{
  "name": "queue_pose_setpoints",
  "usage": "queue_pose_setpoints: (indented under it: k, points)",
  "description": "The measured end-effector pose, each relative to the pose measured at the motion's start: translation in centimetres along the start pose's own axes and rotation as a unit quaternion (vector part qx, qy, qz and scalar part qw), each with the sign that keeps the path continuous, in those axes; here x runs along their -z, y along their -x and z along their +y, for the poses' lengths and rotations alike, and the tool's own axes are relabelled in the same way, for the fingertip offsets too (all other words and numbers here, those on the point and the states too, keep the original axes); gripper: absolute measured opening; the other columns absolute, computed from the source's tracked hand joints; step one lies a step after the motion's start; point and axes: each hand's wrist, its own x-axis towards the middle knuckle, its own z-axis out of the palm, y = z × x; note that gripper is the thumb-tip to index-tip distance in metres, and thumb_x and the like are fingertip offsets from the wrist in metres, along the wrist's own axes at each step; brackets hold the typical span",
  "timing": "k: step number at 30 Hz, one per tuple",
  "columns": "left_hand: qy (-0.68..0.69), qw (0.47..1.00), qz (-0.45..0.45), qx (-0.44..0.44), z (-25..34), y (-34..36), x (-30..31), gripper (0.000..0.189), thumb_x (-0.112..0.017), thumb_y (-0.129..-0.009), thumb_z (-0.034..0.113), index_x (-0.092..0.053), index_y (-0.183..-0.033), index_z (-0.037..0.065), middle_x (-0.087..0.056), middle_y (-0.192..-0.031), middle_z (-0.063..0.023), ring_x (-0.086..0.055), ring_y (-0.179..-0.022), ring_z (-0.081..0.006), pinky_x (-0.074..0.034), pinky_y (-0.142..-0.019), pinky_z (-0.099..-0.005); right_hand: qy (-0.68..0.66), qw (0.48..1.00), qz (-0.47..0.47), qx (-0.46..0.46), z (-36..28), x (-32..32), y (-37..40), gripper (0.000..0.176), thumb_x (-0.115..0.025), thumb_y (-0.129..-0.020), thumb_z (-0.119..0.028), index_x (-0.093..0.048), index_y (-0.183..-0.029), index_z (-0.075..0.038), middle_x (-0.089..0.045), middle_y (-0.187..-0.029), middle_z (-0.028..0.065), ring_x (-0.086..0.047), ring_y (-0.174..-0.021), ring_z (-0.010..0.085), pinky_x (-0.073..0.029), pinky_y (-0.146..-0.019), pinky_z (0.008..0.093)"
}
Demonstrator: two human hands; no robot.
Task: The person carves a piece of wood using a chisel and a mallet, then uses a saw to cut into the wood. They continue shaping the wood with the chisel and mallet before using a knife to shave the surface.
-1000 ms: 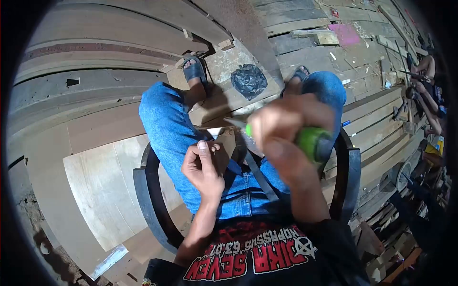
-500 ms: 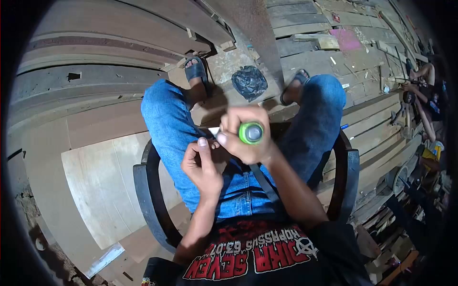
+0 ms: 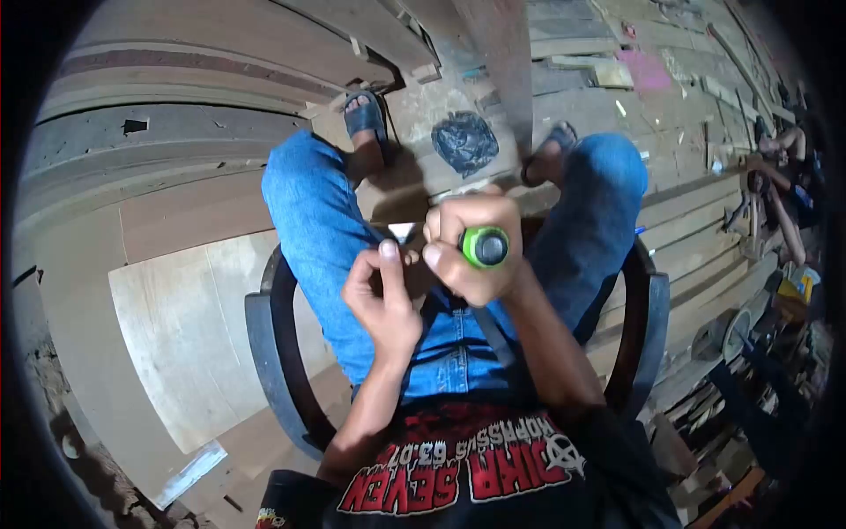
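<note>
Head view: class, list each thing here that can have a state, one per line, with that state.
left hand: closed on the piece, which is mostly hidden
right hand: fisted around the tool
tool: gripped, green butt end facing the camera
bag: crumpled, lying on the floor
chair: occupied
sandals: worn on the feet

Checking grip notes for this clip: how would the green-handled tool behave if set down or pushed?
The green-handled tool looks round in section, so it would probably roll on a flat board. It seems rigid; the right hand wraps it in a full fist, suggesting a firm grip.
</note>
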Motion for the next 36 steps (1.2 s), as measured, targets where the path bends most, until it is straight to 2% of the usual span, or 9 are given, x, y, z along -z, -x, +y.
queue_pose_setpoints:
  k: [6, 11, 15, 20, 24, 25, 30, 33, 36]
  points:
    - [0.051, 0.998, -0.009, 0.035, -0.7, -0.7, 1.0, 0.034, -0.063, -0.105, 0.017, -0.059, -0.075, 0.003, -0.067, -0.076, -0.004, -0.058, -0.072, -0.0085, -0.047, -0.069, -0.0265, -0.064, 0.994, 0.077, 0.052, -9.0, 1.1, -1.9, 0.029, -0.073, -0.069, -0.003, -0.046, -0.061, -0.008, -0.046, -0.053, -0.0001, -0.045, -0.044, 0.0097, -0.032, -0.044, 0.027]
    - [0.004, 1.0, 0.005, 0.028, 0.3, -0.6, 0.5, 0.033, -0.063, -0.105, 0.016, -0.06, -0.075, 0.002, -0.069, -0.076, -0.0055, -0.06, -0.073, -0.0081, -0.047, -0.07, -0.0262, 0.075, 0.996, -0.006, 0.039, 0.3, -0.7, 0.3, 0.031, -0.074, -0.079, -0.014, -0.048, -0.062, -0.008, -0.057, -0.062, 0.002, -0.053, -0.052, 0.0121, -0.04, -0.05, 0.0271]
    - [-0.005, 1.0, -0.003, 0.004, 0.2, -0.4, 0.7, 0.035, -0.064, -0.104, 0.016, -0.06, -0.073, 0.003, -0.069, -0.075, -0.0053, -0.059, -0.072, -0.0078, -0.047, -0.069, -0.0259, 0.025, 0.991, 0.109, 0.069, -4.3, 2.4, -0.6, 0.028, -0.072, -0.085, -0.018, -0.049, -0.07, -0.011, -0.055, -0.062, -0.0001, -0.049, -0.049, 0.0114, -0.036, -0.047, 0.0297]
    - [-0.015, 1.0, 0.001, 0.026, 0.5, -0.4, 0.9, 0.039, -0.06, -0.107, 0.023, -0.059, -0.073, 0.004, -0.066, -0.076, -0.0056, -0.058, -0.073, -0.0102, -0.048, -0.072, -0.0299, -0.052, 0.992, 0.083, 0.083, -9.8, 2.3, -0.8, 0.026, -0.069, -0.092, -0.019, -0.046, -0.081, -0.014, -0.05, -0.061, -0.0025, -0.042, -0.047, 0.0104, -0.033, -0.048, 0.0292]
    - [-0.006, 1.0, -0.01, 0.025, 0.4, -0.2, 0.2, 0.037, -0.062, -0.106, 0.019, -0.057, -0.072, 0.005, -0.066, -0.076, -0.0034, -0.057, -0.071, -0.0077, -0.047, -0.067, -0.0266, 0.03, 0.996, 0.059, 0.063, 1.3, -1.1, 2.2, 0.022, -0.069, -0.078, -0.006, -0.05, -0.069, -0.008, -0.05, -0.061, 0.0012, -0.05, -0.05, 0.0159, -0.039, -0.049, 0.0293]
    - [-0.005, 1.0, -0.008, 0.011, 0.3, -0.1, 0.0, 0.036, -0.062, -0.106, 0.018, -0.057, -0.072, 0.005, -0.067, -0.075, -0.0027, -0.056, -0.07, -0.0066, -0.046, -0.065, -0.025, 0.03, 0.999, 0.001, 0.031, 0.9, -0.8, 2.4, 0.025, -0.067, -0.077, -0.003, -0.046, -0.064, -0.007, -0.051, -0.06, 0.0028, -0.052, -0.052, 0.0152, -0.041, -0.05, 0.0295]
    - [0.009, 1.0, -0.019, 0.009, -0.2, 0.1, -0.2, 0.031, -0.067, -0.102, 0.014, -0.064, -0.074, 0.001, -0.067, -0.073, -0.0012, -0.054, -0.069, -0.0047, -0.043, -0.063, -0.0242, -0.15, 0.975, 0.141, 0.087, -5.7, 0.4, 0.9, 0.023, -0.071, -0.085, -0.012, -0.052, -0.073, -0.009, -0.049, -0.058, 0.0001, -0.044, -0.046, 0.0122, -0.034, -0.047, 0.0289]
    - [-0.02, 0.999, -0.03, 0.014, 0.2, 0.0, -0.1, 0.03, -0.068, -0.102, 0.014, -0.065, -0.074, 0.001, -0.066, -0.072, -0.0001, -0.051, -0.067, -0.0031, -0.04, -0.059, -0.0238, -0.14, 0.982, -0.03, 0.127, -9.9, 3.7, -0.8, 0.021, -0.069, -0.089, -0.018, -0.052, -0.079, -0.011, -0.049, -0.06, 0.0004, -0.048, -0.051, 0.0112, -0.035, -0.048, 0.0302]
    - [-0.008, 0.999, -0.026, 0.022, 0.2, 0.0, 0.2, 0.03, -0.068, -0.101, 0.013, -0.065, -0.074, 0.001, -0.066, -0.072, 0.0001, -0.051, -0.067, -0.003, -0.039, -0.059, -0.024, -0.059, 0.99, 0.07, 0.107, -8.3, 2.1, 0.7, 0.022, -0.07, -0.088, -0.015, -0.051, -0.076, -0.012, -0.051, -0.063, 0.0012, -0.048, -0.053, 0.0102, -0.038, -0.05, 0.03]
